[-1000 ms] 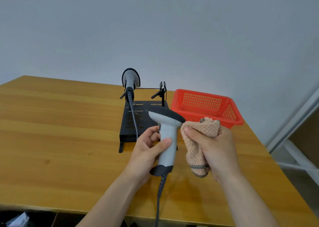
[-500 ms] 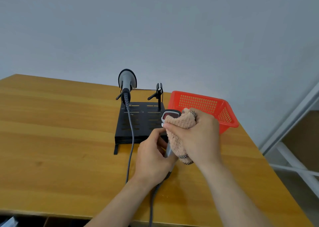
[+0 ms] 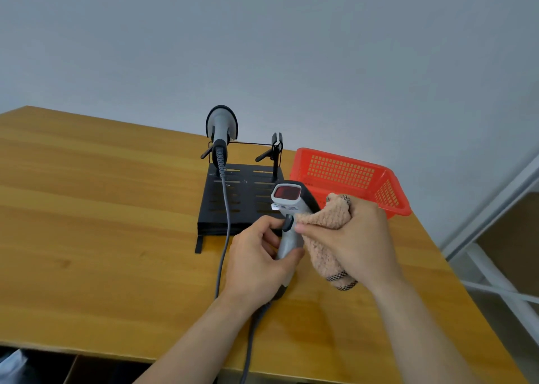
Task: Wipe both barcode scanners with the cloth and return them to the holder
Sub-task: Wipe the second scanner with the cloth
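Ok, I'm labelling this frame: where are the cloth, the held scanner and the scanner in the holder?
cloth (image 3: pixel 328 215): head view, on the bunched fold in its upper part.
held scanner (image 3: pixel 287 193): head view, on the red scan window.
scanner in the holder (image 3: pixel 220 122): head view, on the grey back of its head.

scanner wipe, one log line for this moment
left hand: grips scanner | right hand: presses cloth to scanner | second scanner: in holder

— Where are my hands?
— My left hand grips the scanner by its handle, fingers curled, forearm reaching in from the near edge.
— And the other?
— My right hand, just right of it, bunches the cloth in its fist.
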